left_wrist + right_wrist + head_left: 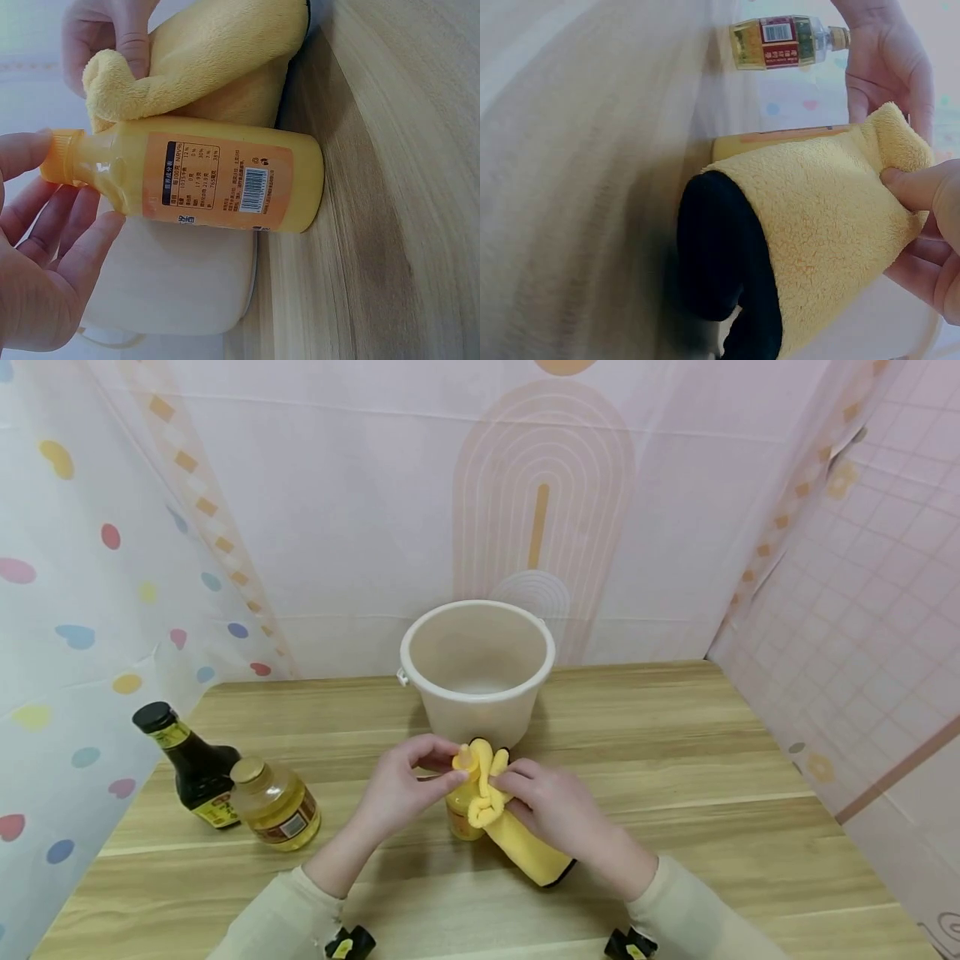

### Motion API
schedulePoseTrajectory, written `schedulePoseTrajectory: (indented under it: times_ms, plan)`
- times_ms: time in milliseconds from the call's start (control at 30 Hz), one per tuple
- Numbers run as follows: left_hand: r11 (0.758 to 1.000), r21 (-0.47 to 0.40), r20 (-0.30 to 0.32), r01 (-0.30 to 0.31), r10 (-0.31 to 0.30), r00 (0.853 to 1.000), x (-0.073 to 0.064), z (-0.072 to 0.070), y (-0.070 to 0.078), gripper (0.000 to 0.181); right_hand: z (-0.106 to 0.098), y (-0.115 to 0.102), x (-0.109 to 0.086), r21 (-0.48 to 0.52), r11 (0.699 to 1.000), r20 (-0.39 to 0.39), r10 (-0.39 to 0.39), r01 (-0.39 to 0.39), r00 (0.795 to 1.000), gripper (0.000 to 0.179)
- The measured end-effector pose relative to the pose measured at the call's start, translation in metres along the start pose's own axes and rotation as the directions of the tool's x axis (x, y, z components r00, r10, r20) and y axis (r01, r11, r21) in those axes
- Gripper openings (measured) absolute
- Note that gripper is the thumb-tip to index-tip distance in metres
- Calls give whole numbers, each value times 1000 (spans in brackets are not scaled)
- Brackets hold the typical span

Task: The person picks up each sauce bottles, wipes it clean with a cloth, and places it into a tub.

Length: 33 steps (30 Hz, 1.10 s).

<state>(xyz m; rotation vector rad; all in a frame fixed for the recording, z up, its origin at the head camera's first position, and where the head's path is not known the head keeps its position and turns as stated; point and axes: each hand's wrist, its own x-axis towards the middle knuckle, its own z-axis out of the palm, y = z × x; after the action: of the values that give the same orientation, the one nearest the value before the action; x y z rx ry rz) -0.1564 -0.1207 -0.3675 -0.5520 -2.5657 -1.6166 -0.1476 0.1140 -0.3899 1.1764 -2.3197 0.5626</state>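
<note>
The yellow bottle (217,176) stands upright on the tabletop (675,760), just on the near side of the bucket (480,718). The left hand (397,789) has its grip on the cap (61,156), pinching it between thumb and fingers. The right hand (551,802) pinches the yellow cloth (810,217), which drapes against the bottle, also on the bucket's near side. The bottle looks like smooth plastic: likely to give a little when squeezed, unlikely to break, and slick if any sauce has run down it (how full it is, I cannot tell). The cap and neck suit steadying; for lifting, the body would be surer. The cloth is plush, light and limp, so a pinch at any fold should hold.
</note>
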Motion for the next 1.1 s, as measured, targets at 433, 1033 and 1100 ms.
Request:
schedulePoseTrajectory:
  times_ms: [433,1033,1100]
  plan:
    - [1000,2,0,11,-11,1000,-2,-1,-1,23,20,5,-15,5,1000,31,13,-13,999,25]
    - [1000,4,3,17,-17,1000,0,-2,0,24,32,6,-21,-17,993,268,114,-114,957,17]
    - [1000,2,4,19,-19,1000,0,-1,-1,24,31,7,-22,-6,993,273,116,-119,955,18]
